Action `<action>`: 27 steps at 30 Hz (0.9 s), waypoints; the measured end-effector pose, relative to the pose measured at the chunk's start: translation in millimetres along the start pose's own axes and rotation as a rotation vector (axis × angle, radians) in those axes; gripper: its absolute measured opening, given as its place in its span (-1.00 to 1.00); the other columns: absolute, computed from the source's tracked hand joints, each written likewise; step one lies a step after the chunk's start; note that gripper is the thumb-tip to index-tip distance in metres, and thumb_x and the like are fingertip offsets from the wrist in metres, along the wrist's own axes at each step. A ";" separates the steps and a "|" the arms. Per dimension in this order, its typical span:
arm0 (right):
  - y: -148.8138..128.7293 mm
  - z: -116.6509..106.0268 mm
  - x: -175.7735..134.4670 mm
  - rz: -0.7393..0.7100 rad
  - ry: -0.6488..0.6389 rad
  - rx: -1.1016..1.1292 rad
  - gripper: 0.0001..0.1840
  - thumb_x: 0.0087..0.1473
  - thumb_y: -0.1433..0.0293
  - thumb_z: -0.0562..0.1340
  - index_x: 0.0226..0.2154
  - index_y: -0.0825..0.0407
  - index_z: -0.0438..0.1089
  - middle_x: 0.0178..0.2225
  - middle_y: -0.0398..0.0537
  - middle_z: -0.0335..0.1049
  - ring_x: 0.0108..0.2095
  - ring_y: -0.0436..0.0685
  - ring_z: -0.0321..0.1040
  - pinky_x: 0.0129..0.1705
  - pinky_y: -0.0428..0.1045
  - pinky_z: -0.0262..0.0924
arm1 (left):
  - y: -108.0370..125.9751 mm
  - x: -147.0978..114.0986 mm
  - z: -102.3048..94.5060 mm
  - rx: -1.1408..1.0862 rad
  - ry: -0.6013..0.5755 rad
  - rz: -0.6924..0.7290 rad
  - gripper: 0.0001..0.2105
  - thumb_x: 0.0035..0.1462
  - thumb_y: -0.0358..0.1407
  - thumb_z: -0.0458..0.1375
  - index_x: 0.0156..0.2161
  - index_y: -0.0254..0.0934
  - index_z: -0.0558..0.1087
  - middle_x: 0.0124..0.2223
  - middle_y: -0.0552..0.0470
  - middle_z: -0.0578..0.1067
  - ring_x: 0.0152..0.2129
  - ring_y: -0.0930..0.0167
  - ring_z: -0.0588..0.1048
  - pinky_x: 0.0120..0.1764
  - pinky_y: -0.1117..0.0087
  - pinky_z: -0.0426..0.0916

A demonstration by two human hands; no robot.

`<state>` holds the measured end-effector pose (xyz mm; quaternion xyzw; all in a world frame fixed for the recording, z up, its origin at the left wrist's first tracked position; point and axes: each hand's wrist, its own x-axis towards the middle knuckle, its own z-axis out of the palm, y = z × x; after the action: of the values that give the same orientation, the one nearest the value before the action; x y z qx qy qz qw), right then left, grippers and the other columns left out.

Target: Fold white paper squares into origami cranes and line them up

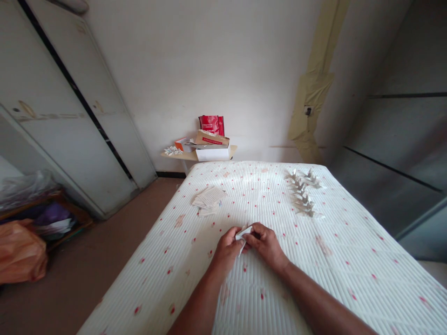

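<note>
Between my two hands is a small piece of folded white paper (243, 233), held just above the bed. My left hand (229, 245) pinches its left side, with the thumb on top. The fingers of my right hand (264, 241) are closed on its right side. A narrow point of the paper hangs down between the hands. Beyond my left hand lies a loose stack of printed paper sheets (209, 200). To the right, several folded paper cranes (303, 197) stand in rows on the bed.
The bed has a white ribbed cover (195, 279) with red spots. Behind its far edge, a small table (190, 157) bears a white box (213, 154), a torn carton and a red bag (212, 124). A wardrobe (63, 93) stands left, near an orange bag (21, 251).
</note>
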<state>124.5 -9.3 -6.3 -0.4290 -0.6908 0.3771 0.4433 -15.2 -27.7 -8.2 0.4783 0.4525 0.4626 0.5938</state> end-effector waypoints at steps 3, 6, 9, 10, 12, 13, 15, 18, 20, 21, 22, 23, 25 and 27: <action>0.9 -0.2 -0.1 -0.017 -0.001 0.010 -0.87 0.03 0.35 0.17 -0.46 0.04 0.37 -0.51 -0.16 0.28 -0.49 -0.01 0.24 -0.43 -0.11 0.14 | -2.3 1.3 0.1 0.015 0.022 0.007 -0.68 -0.07 -0.22 0.13 -0.17 -0.31 0.39 -0.41 0.06 0.47 -0.53 0.46 0.44 -0.44 0.48 0.34; -2.0 -1.0 -0.7 -0.122 0.029 -0.055 -0.94 -0.04 0.40 0.23 -0.40 0.01 0.39 -0.43 -0.12 0.28 -0.42 0.02 0.26 -0.37 -0.08 0.17 | -5.3 2.7 1.7 0.054 0.073 0.016 -0.68 -0.08 -0.27 0.12 -0.16 -0.32 0.40 -0.40 0.05 0.48 -0.54 0.45 0.44 -0.48 0.48 0.34; -7.6 -1.6 -1.9 -0.196 0.042 -0.103 -0.92 -0.04 0.43 0.24 -0.39 -0.01 0.41 -0.38 -0.09 0.25 -0.35 0.05 0.27 -0.30 -0.06 0.19 | -8.2 3.2 3.7 0.085 0.091 0.046 -0.68 -0.08 -0.33 0.09 -0.14 -0.34 0.41 -0.36 0.03 0.49 -0.52 0.44 0.44 -0.48 0.49 0.35; -9.3 -1.6 -2.3 -0.200 0.040 -0.106 -0.92 -0.02 0.43 0.23 -0.39 -0.02 0.43 -0.37 -0.09 0.24 -0.34 0.05 0.27 -0.29 -0.06 0.19 | -9.0 3.1 4.1 0.089 0.084 0.055 -0.67 -0.07 -0.34 0.08 -0.13 -0.34 0.40 -0.35 0.03 0.49 -0.52 0.44 0.45 -0.48 0.49 0.35; -11.2 -1.4 -2.8 -0.203 0.036 -0.104 -0.91 0.01 0.42 0.20 -0.40 -0.03 0.44 -0.37 -0.09 0.22 -0.33 0.05 0.27 -0.28 -0.06 0.20 | -9.8 2.6 4.3 0.095 0.070 0.064 -0.66 -0.05 -0.35 0.06 -0.11 -0.35 0.40 -0.33 0.01 0.50 -0.51 0.44 0.45 -0.47 0.48 0.36; -11.3 -1.2 -2.9 -0.203 0.037 -0.099 -0.90 0.02 0.42 0.20 -0.40 -0.03 0.45 -0.37 -0.09 0.22 -0.33 0.05 0.27 -0.28 -0.06 0.20 | -9.8 2.1 4.2 0.099 0.066 0.064 -0.66 -0.04 -0.35 0.06 -0.11 -0.35 0.39 -0.33 0.01 0.50 -0.50 0.43 0.45 -0.47 0.48 0.37; -10.3 -0.9 -2.5 -0.201 0.047 -0.077 -0.89 0.02 0.41 0.20 -0.40 -0.04 0.46 -0.38 -0.09 0.22 -0.33 0.05 0.27 -0.29 -0.05 0.20 | -8.6 1.2 3.8 0.110 0.058 0.066 -0.67 -0.03 -0.35 0.05 -0.11 -0.35 0.40 -0.33 0.00 0.50 -0.49 0.43 0.46 -0.46 0.47 0.37; -7.8 -0.8 -1.1 -0.178 0.049 -0.024 -0.89 0.02 0.39 0.20 -0.42 -0.02 0.47 -0.40 -0.09 0.23 -0.34 0.05 0.27 -0.30 -0.05 0.21 | -5.8 0.2 3.2 0.120 0.044 0.055 -0.68 -0.01 -0.31 0.06 -0.11 -0.36 0.41 -0.34 0.00 0.50 -0.49 0.42 0.46 -0.46 0.46 0.37; -6.9 -0.8 -0.1 -0.161 0.045 0.010 -0.89 0.02 0.37 0.21 -0.44 -0.01 0.47 -0.43 -0.09 0.25 -0.36 0.05 0.28 -0.31 -0.05 0.21 | -4.3 0.1 2.9 0.119 0.039 0.042 -0.67 -0.01 -0.29 0.07 -0.11 -0.36 0.41 -0.35 0.00 0.50 -0.49 0.41 0.46 -0.47 0.46 0.37; -6.7 -0.9 0.3 -0.155 0.043 0.025 -0.88 0.02 0.37 0.21 -0.45 -0.01 0.46 -0.44 -0.09 0.26 -0.37 0.05 0.28 -0.31 -0.05 0.21 | -3.9 0.1 2.8 0.116 0.040 0.037 -0.66 -0.02 -0.28 0.08 -0.10 -0.36 0.41 -0.35 0.00 0.50 -0.49 0.41 0.47 -0.47 0.46 0.37; -6.4 -0.9 0.5 -0.148 0.041 0.037 -0.88 0.02 0.36 0.21 -0.45 -0.01 0.46 -0.44 -0.09 0.28 -0.38 0.05 0.28 -0.32 -0.05 0.21 | -3.6 0.2 2.6 0.110 0.042 0.034 -0.65 -0.02 -0.27 0.08 -0.09 -0.35 0.40 -0.34 0.00 0.50 -0.49 0.41 0.47 -0.47 0.46 0.37; -6.0 -0.9 0.8 -0.140 0.040 0.044 -0.88 0.02 0.35 0.21 -0.45 -0.01 0.46 -0.44 -0.08 0.29 -0.38 0.05 0.28 -0.32 -0.05 0.21 | -3.5 0.2 2.4 0.102 0.041 0.030 -0.63 -0.03 -0.27 0.09 -0.08 -0.35 0.39 -0.34 0.00 0.50 -0.49 0.42 0.47 -0.47 0.46 0.37; -4.3 -0.6 1.2 -0.121 0.035 0.045 -0.86 0.02 0.33 0.20 -0.44 0.00 0.46 -0.44 -0.08 0.32 -0.37 0.05 0.29 -0.31 -0.05 0.20 | -3.7 0.3 1.9 0.085 0.035 0.023 -0.60 -0.03 -0.27 0.09 -0.04 -0.35 0.37 -0.32 0.00 0.50 -0.49 0.42 0.47 -0.45 0.47 0.37; -1.2 0.0 1.9 -0.091 0.030 0.049 -0.84 0.03 0.32 0.19 -0.44 0.02 0.46 -0.43 -0.07 0.34 -0.36 0.05 0.29 -0.31 -0.06 0.19 | -3.9 0.6 1.4 0.080 0.026 0.015 -0.59 -0.02 -0.28 0.08 -0.02 -0.35 0.36 -0.31 -0.01 0.51 -0.48 0.42 0.47 -0.45 0.47 0.37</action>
<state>123.8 -8.0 -4.7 -0.3919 -0.6935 0.3668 0.4805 -13.3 -27.8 -11.9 0.4991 0.4747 0.4548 0.5645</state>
